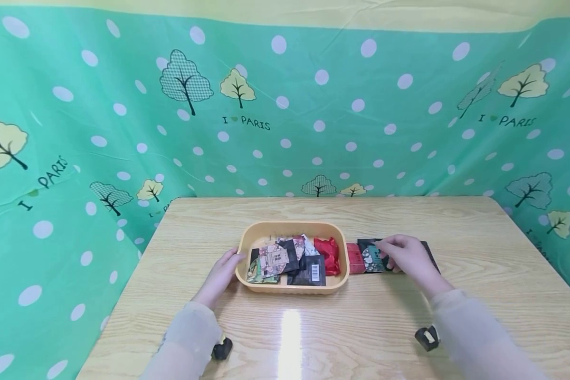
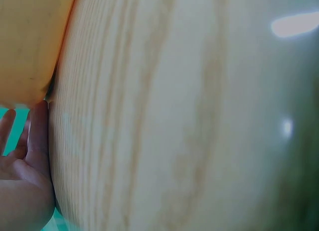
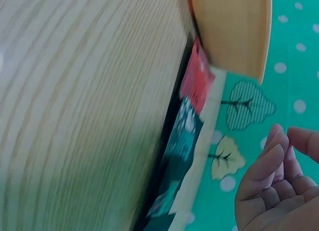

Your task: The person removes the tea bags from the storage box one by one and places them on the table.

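Note:
A yellow plastic basket [image 1: 292, 288] holds a jumble of small packets: a pink floral sachet [image 1: 274, 259], a black sachet [image 1: 309, 273] with a barcode and a crumpled red packet [image 1: 328, 256]. My left hand [image 1: 223, 272] rests at the basket's left end; its fingers look fairly straight in the left wrist view. To the right of the basket, a red sachet [image 1: 355, 258] and a black-and-green sachet [image 1: 373, 257] lie in a row with more dark ones. Over that row is my right hand [image 1: 405, 257], fingers loosely bent, nothing visible between thumb and fingertips [image 3: 279, 136].
The wooden table [image 1: 209, 221] reaches back to a green curtain [image 1: 285, 105] printed with trees and dots. A dark packet edge [image 1: 429, 253] shows beyond the right hand. Small black pieces [image 1: 222, 348] sit at both wrists.

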`<state>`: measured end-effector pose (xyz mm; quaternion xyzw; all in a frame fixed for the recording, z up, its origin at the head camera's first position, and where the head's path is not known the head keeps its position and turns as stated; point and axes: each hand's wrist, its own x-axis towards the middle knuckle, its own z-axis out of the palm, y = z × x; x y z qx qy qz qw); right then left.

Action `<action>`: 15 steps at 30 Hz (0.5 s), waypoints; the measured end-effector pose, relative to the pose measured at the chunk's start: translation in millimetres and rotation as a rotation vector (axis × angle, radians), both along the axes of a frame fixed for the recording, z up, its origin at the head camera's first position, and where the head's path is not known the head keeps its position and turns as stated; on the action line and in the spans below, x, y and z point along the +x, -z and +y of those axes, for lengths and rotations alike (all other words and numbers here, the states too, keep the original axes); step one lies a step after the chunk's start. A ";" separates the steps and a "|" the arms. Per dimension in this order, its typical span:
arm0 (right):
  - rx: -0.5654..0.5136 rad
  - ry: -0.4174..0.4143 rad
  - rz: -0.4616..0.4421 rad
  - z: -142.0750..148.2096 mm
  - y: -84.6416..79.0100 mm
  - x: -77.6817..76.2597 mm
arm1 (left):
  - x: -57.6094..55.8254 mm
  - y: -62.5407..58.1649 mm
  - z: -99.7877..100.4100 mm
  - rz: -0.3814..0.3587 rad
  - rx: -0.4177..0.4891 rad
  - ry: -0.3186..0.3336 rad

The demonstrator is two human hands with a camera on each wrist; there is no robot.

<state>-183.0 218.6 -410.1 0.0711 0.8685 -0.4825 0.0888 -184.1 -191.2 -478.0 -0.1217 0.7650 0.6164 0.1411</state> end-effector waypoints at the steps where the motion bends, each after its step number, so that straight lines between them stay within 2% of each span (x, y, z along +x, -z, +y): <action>1: -0.005 -0.001 0.001 -3.2 -0.3 0.5 | -0.2 0.3 0.1 0.001 -0.001 0.000; 9: -0.083 -0.027 -0.014 -36.1 0.2 6.0 | -0.1 0.5 0.1 -0.002 -0.011 -0.006; 15: -0.072 -0.064 -0.028 -60.3 -0.4 11.5 | 0.0 0.4 0.1 0.002 -0.008 -0.007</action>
